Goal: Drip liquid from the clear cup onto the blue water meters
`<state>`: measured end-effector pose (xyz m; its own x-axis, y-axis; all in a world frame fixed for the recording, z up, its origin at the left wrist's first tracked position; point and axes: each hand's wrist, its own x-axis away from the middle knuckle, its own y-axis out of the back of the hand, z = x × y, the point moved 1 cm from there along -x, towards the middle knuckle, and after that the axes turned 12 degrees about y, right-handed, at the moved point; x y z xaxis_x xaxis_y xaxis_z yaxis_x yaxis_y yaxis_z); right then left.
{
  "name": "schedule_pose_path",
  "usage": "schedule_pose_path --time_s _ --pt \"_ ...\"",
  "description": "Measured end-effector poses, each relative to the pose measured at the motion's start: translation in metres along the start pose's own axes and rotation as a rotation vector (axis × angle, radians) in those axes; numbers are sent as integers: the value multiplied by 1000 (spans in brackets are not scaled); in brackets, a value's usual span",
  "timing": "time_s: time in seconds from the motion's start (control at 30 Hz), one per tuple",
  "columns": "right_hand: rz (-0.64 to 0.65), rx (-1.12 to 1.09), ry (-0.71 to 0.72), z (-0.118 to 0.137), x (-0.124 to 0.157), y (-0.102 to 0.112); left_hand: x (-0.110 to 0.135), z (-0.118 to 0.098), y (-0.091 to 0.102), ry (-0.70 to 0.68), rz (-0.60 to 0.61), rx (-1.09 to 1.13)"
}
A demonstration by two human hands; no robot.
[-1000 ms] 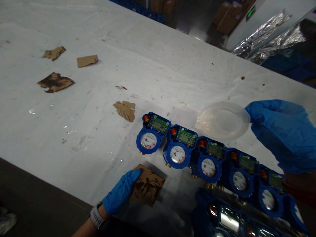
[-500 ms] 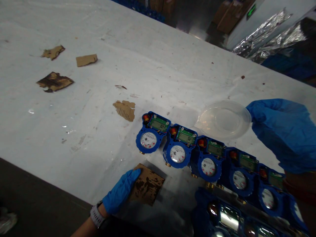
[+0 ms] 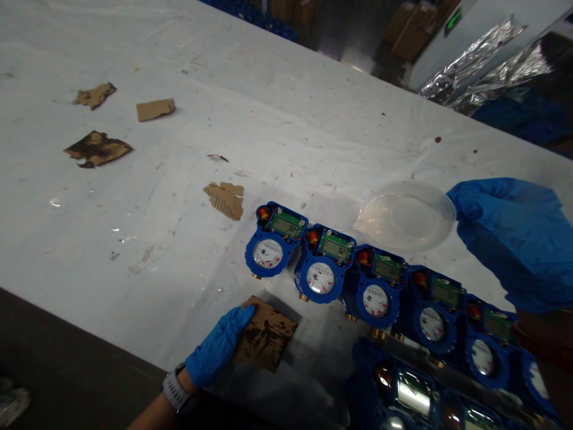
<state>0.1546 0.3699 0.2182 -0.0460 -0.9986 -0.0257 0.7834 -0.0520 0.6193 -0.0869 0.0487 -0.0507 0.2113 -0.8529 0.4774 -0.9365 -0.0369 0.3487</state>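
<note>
My right hand (image 3: pixel 514 239), in a blue glove, is closed on the rim of a clear plastic bowl (image 3: pixel 405 216) held tilted just above a row of several blue water meters (image 3: pixel 373 292) with white dials and green displays. My left hand (image 3: pixel 217 346), also gloved and with a watch on the wrist, lies flat with fingers stretched out on a stained piece of cardboard (image 3: pixel 266 335) near the table's front edge. A second row of meters (image 3: pixel 416 394) sits blurred at the bottom right.
A white, scuffed sheet covers the table (image 3: pixel 268 119). Torn cardboard scraps lie on it: one (image 3: pixel 225 199) just left of the meters, others (image 3: pixel 98 148) at far left. Crumpled foil (image 3: pixel 483 65) and boxes (image 3: pixel 416 30) stand beyond the far edge.
</note>
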Motion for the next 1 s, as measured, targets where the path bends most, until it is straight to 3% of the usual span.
schedule_pose_path --time_s 0.33,0.53,0.73,1.0 --pt "24 41 57 -1 0 4 0 -33 2 97 45 67" --pt "33 20 159 -6 -3 8 0 -10 1 0 14 25" --pt "26 21 130 -7 -2 11 2 15 1 -30 23 -28" --pt "-22 60 14 8 3 7 2 22 1 -49 22 -49"
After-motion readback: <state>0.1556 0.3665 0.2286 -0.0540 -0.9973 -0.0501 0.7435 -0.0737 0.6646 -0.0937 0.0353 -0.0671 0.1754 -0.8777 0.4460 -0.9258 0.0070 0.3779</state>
